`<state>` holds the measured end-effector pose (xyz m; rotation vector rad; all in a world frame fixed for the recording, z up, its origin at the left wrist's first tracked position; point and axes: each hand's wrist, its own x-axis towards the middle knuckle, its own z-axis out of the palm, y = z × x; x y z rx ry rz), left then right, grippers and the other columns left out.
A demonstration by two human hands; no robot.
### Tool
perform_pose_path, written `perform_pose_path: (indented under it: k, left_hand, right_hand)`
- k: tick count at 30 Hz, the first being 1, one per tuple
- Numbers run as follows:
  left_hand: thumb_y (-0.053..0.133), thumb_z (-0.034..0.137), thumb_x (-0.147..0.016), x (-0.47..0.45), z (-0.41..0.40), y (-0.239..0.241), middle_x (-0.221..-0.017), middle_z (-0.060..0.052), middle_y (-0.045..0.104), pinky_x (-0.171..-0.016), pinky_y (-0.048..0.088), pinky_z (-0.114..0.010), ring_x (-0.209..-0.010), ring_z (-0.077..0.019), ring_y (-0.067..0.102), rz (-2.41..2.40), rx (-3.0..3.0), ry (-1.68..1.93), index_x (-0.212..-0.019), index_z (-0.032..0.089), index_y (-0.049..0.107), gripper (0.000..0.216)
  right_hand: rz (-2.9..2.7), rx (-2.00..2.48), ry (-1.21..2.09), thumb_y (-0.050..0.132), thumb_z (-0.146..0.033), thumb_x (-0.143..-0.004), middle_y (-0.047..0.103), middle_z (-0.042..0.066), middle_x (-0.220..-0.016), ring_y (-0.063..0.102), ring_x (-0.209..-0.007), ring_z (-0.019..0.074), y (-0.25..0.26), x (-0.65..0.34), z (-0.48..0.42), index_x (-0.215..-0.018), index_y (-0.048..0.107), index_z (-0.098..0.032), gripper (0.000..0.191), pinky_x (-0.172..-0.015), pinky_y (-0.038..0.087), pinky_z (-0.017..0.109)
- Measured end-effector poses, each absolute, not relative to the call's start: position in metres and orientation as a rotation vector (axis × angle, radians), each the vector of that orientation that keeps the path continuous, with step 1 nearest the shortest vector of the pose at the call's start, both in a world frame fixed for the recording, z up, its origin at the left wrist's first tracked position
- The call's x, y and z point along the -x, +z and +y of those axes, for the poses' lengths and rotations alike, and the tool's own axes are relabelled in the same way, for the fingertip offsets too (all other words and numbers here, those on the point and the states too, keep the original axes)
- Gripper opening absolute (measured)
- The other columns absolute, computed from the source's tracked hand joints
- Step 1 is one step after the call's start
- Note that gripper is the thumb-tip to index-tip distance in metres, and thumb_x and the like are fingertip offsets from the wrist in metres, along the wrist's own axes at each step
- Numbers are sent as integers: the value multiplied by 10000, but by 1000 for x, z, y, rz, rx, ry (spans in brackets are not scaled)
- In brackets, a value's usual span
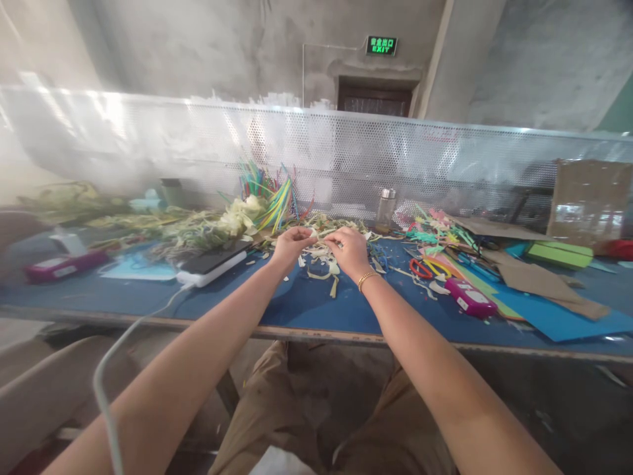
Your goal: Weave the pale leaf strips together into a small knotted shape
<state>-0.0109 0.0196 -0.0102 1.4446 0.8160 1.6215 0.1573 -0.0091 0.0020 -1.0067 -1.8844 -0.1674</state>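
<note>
My left hand (291, 247) is closed in a pinch over the blue table, with a small white piece (313, 233) showing at its fingertips. Just to its right, my right hand (352, 252) is also pinched, its fingertips close to that piece. Whatever the right fingers grip is too small to make out. Below and behind both hands lie pale curled strips (332, 269), scattered over the tabletop. A bunch of coloured pipe cleaners (279, 204) stands beyond my left hand, beside pale yellow paper petals (242, 216).
A white device with a dark top (212, 264) and trailing cable (101, 379) is at left. Scissors (429, 268), a purple box (471, 298), blue sheets (554, 315) and cardboard (544, 280) lie right. A glass bottle (386, 211) stands before the perforated metal screen (341, 148).
</note>
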Motion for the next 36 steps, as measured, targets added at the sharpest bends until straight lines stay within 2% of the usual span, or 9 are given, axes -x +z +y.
perform_pose_path:
  k: [5,9,15,24,30,36]
  left_hand:
    - [826,320,-489,11,21,-11,-683,7,624,-668,425,-267,-651,-116,549,812,-1517,1539,-765,173,669,351]
    - [826,317,-495,11,20,-12,-706,-1,635,-687,427,-270,-672,-123,556,809,-1561,1511,-766,178,686,335]
    - [813,319,-522,10,18,-12,-731,-6,642,-714,422,-270,-698,-126,554,808,-1592,1490,-765,179,690,306]
    - [785,320,-562,7,14,-9,-722,-21,654,-723,423,-284,-701,-143,566,807,-1639,1437,-750,169,696,257]
    - [770,383,-586,5,10,-8,-772,-29,668,-732,432,-296,-728,-155,577,740,-1748,1394,-795,160,692,316]
    - [773,384,-591,8,10,-7,-741,-18,653,-708,416,-277,-699,-139,558,758,-1704,1411,-765,163,694,292]
  right_hand:
    - [-1837,1023,-200,620,-314,-798,634,28,-796,528,-865,215,2,-156,-12,-771,659,-250,80,-854,317,374]
    - [-1795,1018,-142,603,-288,-795,648,24,-807,547,-849,204,1,-157,-9,-757,628,-235,70,-850,344,360]
    - [-1768,1016,53,581,-288,-774,657,3,-748,592,-729,158,-4,-155,-4,-726,583,-222,82,-770,412,315]
    - [-1710,1014,221,581,-289,-717,633,1,-693,580,-674,142,-5,-152,-5,-648,541,-205,116,-703,446,292]
    - [-1641,972,439,603,-333,-699,605,-9,-644,562,-611,132,-8,-153,0,-670,547,-195,152,-606,445,263]
    - [-1616,927,574,632,-358,-686,613,-5,-652,561,-602,133,-10,-152,5,-705,568,-189,182,-601,448,265]
